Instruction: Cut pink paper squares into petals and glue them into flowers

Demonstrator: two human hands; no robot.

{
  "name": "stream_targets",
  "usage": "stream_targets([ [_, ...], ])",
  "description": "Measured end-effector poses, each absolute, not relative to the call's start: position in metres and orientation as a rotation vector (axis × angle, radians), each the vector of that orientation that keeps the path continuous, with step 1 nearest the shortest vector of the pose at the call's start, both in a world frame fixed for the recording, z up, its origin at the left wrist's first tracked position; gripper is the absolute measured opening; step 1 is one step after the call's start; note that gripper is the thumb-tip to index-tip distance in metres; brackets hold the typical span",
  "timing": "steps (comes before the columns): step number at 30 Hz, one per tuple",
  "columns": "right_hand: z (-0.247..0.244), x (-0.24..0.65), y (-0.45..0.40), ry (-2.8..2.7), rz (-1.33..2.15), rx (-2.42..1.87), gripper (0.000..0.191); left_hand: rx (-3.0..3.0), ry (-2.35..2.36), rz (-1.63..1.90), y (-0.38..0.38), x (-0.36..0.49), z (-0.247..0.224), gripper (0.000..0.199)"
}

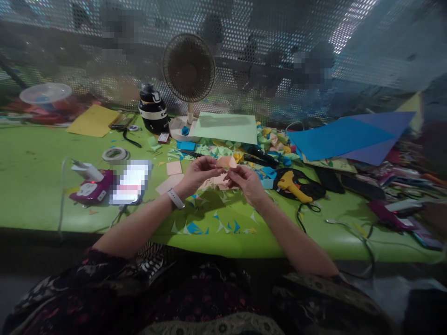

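A small peach paper piece [226, 162], curved upward, is held between both hands above the green table [31, 186]. My left hand [200, 174] pinches its left side, and my right hand [244, 181] grips its lower right edge. Below and beside my hands lie more peach paper squares [173, 168]. Blue and pale green paper scraps [195, 228] are scattered nearer the table's front edge. A yellow glue gun [293, 186] rests on a black round item to the right of my right hand.
Behind my hands are a paper-scrap pile [275, 139], black scissors, a fan [189, 67] and a black bottle [152, 111]. A lit phone [131, 181] and purple power strip [92, 188] lie left; blue sheets [342, 137] and cables lie right.
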State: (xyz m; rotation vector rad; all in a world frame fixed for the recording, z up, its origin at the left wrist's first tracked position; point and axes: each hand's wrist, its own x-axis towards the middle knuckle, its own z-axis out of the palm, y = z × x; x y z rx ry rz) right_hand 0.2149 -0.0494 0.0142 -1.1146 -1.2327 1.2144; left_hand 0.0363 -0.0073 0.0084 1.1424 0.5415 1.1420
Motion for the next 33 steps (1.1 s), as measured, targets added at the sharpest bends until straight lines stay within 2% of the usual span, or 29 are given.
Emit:
stream_targets([
  [20, 0.019, 0.213, -0.054, -1.342, 0.973, -1.152, 0.045, 1.326, 0.754, 1.188, -0.012, 0.036, 0.013, 0.046],
  [33, 0.013, 0.212, -0.059, -1.443, 0.700, -1.177, 0.035, 1.771, 0.777, 1.244, -0.009, 0.039, -0.012, 0.035],
])
